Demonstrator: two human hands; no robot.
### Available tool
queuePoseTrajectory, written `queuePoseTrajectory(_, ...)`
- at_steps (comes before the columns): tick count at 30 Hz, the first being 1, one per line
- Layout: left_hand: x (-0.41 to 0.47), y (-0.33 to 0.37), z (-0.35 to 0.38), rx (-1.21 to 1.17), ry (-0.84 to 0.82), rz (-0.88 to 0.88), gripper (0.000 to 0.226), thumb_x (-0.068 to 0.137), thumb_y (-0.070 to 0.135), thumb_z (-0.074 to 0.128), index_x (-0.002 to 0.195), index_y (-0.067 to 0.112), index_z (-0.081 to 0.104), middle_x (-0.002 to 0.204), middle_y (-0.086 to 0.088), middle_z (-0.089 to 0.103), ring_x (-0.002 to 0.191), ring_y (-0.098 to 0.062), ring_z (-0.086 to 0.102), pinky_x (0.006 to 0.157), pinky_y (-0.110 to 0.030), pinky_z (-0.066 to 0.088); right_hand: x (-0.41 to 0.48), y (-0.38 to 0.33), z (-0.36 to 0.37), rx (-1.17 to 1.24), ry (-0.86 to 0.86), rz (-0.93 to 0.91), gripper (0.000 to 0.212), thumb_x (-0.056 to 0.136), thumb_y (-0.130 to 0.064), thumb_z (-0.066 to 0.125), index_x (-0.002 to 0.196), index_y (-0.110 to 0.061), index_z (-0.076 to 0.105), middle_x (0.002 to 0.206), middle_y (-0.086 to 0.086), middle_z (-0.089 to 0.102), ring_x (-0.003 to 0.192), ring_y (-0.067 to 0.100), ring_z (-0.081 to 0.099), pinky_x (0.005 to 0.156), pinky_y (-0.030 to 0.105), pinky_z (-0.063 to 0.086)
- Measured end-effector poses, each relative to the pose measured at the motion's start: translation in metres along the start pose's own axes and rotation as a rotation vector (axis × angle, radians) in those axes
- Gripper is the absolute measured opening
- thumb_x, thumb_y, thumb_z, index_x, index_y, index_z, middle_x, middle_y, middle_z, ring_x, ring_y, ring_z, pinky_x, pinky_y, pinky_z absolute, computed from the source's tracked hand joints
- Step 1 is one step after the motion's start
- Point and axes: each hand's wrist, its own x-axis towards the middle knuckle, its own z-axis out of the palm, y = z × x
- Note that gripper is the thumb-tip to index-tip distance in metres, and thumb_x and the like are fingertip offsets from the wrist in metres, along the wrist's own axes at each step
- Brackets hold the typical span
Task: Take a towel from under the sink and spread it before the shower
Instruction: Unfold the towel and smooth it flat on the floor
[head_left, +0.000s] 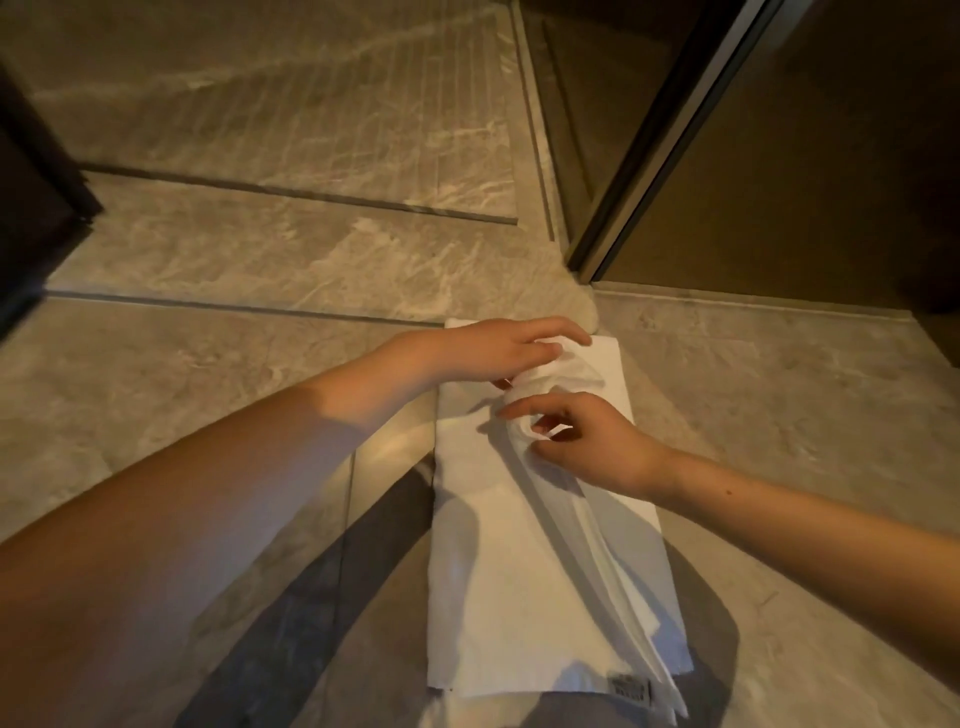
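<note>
Towel (498, 561), white and partly folded, lies lengthwise on the marbled tile floor (260, 374), its far end just beside the shower's metal door frame (649, 156) and a small label (631, 691) at its near end. Left hand (488, 353) grips a bunched fold at the far end, fingers curled into the cloth. Right hand (587, 441), just nearer, pinches the same raised ridge of fabric with loosely curved fingers.

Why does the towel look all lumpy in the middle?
The white towel lies on the tiled floor but is not flat yet. A bunched ridge of folds runs along its right side, from the far end to the label. Left hand and right hand are at the crumpled far end.
</note>
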Motion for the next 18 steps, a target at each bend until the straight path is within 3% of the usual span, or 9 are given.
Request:
queuePoseTrajectory(3, -0.004, 0.001, -0.001, 0.104, -0.090, -0.010, 0.030, 0.104, 0.030, 0.037, 0.124, 0.029, 0.060, 0.083, -0.007, 0.056, 0.076, -0.020, 0.051, 0.070, -0.028, 0.044, 0.001, -0.007, 0.011, -0.114, -0.001, -0.036, 0.059, 0.082, 0.011, 0.049, 0.125, -0.026, 0.065, 0.128, 0.008, 0.058, 0.102, 0.011, 0.054, 0.081, 0.006, 0.037)
queuePoseTrajectory(6, -0.010, -0.002, -0.001, 0.119, -0.118, -0.051, 0.029, 0.103, 0.034, 0.040, 0.120, 0.027, 0.063, 0.093, 0.005, 0.061, 0.084, -0.017, 0.054, 0.077, -0.032, 0.046, 0.001, -0.009, 0.020, -0.240, -0.020, -0.096, 0.063, 0.082, 0.014, 0.042, 0.129, -0.021, 0.063, 0.124, 0.004, 0.051, 0.108, 0.015, 0.046, 0.078, 0.004, 0.030)
queuePoseTrajectory(8, -0.012, -0.006, 0.002, 0.057, -0.105, -0.033, 0.020, 0.101, 0.035, 0.044, 0.115, 0.033, 0.057, 0.089, 0.012, 0.060, 0.081, -0.014, 0.053, 0.075, -0.032, 0.044, 0.001, -0.009, 0.025, -0.336, -0.039, -0.124, 0.066, 0.082, 0.014, 0.040, 0.133, -0.023, 0.060, 0.114, 0.006, 0.047, 0.106, 0.022, 0.042, 0.078, 0.011, 0.026)
queuePoseTrajectory(10, -0.012, -0.009, 0.006, 0.023, -0.071, -0.008, 0.011, 0.097, 0.034, 0.050, 0.107, 0.036, 0.051, 0.077, 0.010, 0.059, 0.071, -0.009, 0.052, 0.070, -0.025, 0.043, 0.002, -0.006, 0.028, -0.403, -0.055, -0.115, 0.068, 0.083, 0.013, 0.040, 0.137, -0.026, 0.056, 0.131, 0.014, 0.045, 0.123, 0.031, 0.037, 0.094, 0.026, 0.030)
queuePoseTrajectory(12, -0.010, -0.013, 0.010, 0.105, -0.015, 0.023, 0.017, 0.092, 0.029, 0.056, 0.104, 0.035, 0.045, 0.065, 0.011, 0.057, 0.055, -0.002, 0.048, 0.061, -0.022, 0.042, 0.001, -0.004, 0.031, -0.442, -0.060, -0.103, 0.070, 0.085, 0.012, 0.040, 0.143, -0.026, 0.049, 0.148, 0.015, 0.036, 0.136, 0.032, 0.026, 0.109, 0.034, 0.025)
queuePoseTrajectory(13, -0.009, -0.016, 0.012, 0.159, 0.015, 0.032, 0.023, 0.091, 0.027, 0.059, 0.104, 0.033, 0.041, 0.066, 0.006, 0.057, 0.052, -0.003, 0.046, 0.058, -0.026, 0.042, 0.001, -0.003, 0.032, -0.446, -0.062, -0.095, 0.070, 0.085, 0.011, 0.040, 0.145, -0.024, 0.045, 0.152, 0.014, 0.033, 0.139, 0.032, 0.023, 0.112, 0.034, 0.022)
queuePoseTrajectory(15, -0.005, -0.022, 0.014, 0.198, 0.055, 0.027, 0.031, 0.089, 0.026, 0.061, 0.104, 0.031, 0.035, 0.088, -0.012, 0.065, 0.060, -0.009, 0.056, 0.060, -0.033, 0.048, -0.002, 0.000, 0.030, -0.425, -0.060, -0.076, 0.070, 0.086, 0.011, 0.039, 0.149, -0.020, 0.038, 0.155, 0.011, 0.029, 0.139, 0.031, 0.024, 0.112, 0.033, 0.024)
queuePoseTrajectory(16, -0.005, -0.024, 0.015, 0.181, 0.069, 0.024, 0.032, 0.090, 0.026, 0.061, 0.105, 0.031, 0.033, 0.103, -0.019, 0.065, 0.067, -0.005, 0.059, 0.061, -0.028, 0.052, -0.003, 0.002, 0.029, -0.411, -0.057, -0.070, 0.070, 0.086, 0.011, 0.039, 0.150, -0.019, 0.036, 0.156, 0.010, 0.028, 0.137, 0.030, 0.026, 0.110, 0.032, 0.026)
queuePoseTrajectory(18, -0.004, -0.029, 0.016, 0.146, 0.092, 0.030, 0.032, 0.091, 0.028, 0.061, 0.104, 0.032, 0.033, 0.119, -0.018, 0.060, 0.069, 0.007, 0.055, 0.054, -0.009, 0.043, -0.005, 0.005, 0.027, -0.367, -0.051, -0.052, 0.072, 0.085, 0.013, 0.038, 0.150, -0.019, 0.036, 0.156, 0.008, 0.030, 0.130, 0.033, 0.033, 0.106, 0.032, 0.030)
